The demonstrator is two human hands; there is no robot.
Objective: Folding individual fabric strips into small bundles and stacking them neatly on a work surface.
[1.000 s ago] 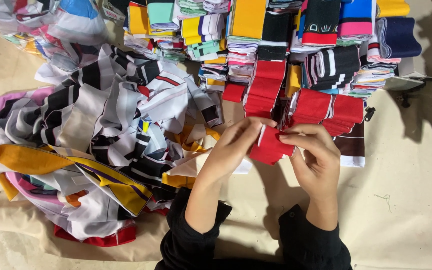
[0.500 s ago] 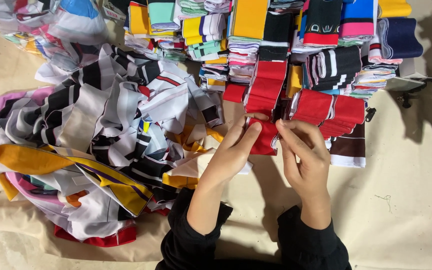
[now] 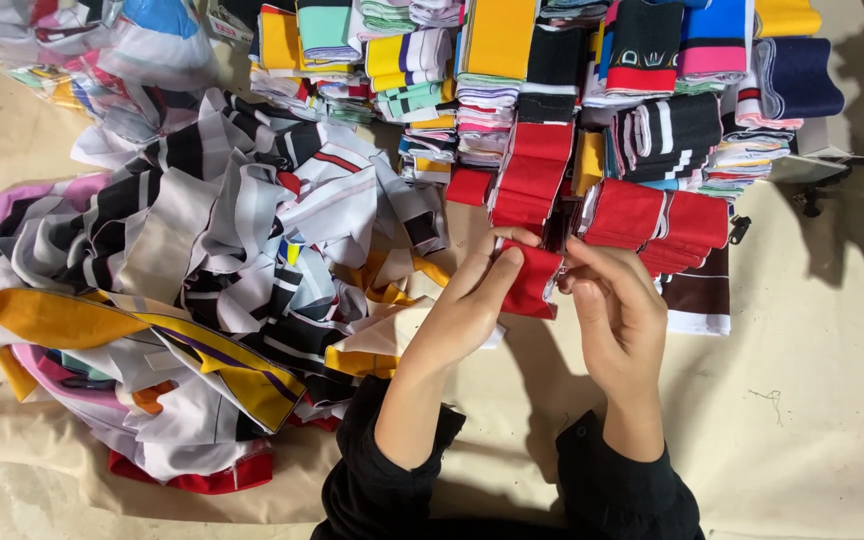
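Both my hands hold a small folded red knit fabric piece [image 3: 532,283] above the beige cloth-covered surface [image 3: 802,380]. My left hand [image 3: 467,305] grips its left side, fingers across the top edge. On the piece's right edge my right hand [image 3: 617,310] pinches the fabric with its fingertips. Just beyond lie stacks of folded red pieces [image 3: 532,175], with two more red bundles [image 3: 657,218] to the right.
A big loose heap of striped, white, yellow and pink fabric strips [image 3: 192,300] fills the left. Rows of folded coloured bundles [image 3: 552,60] line the far edge. A dark maroon piece [image 3: 697,295] lies right of my hands.
The red piece has been folded narrower and lifted slightly toward the red stacks; both hands closed in on it.
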